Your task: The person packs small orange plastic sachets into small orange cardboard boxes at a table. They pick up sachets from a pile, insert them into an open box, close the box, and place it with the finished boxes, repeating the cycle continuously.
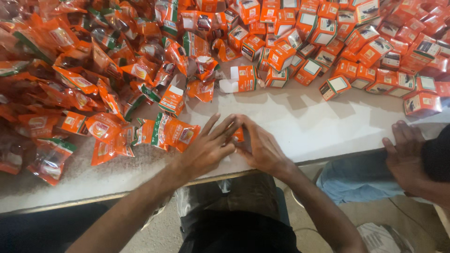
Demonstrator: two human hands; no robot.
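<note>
My left hand (209, 146) and my right hand (261, 147) rest together near the front edge of the white table (309, 126), fingertips meeting. A small orange item (239, 134) shows between them; both hands press on it and most of it is hidden. Just left of my left hand lies an orange plastic packet (174, 132). An orange carton with an open white flap (241, 78) lies farther back, apart from my hands.
A heap of orange packets (84, 75) covers the table's left half. Several small orange boxes (356, 42) are piled at the back right. Another person's hand (405, 157) rests on the right table edge, above blue-clad legs.
</note>
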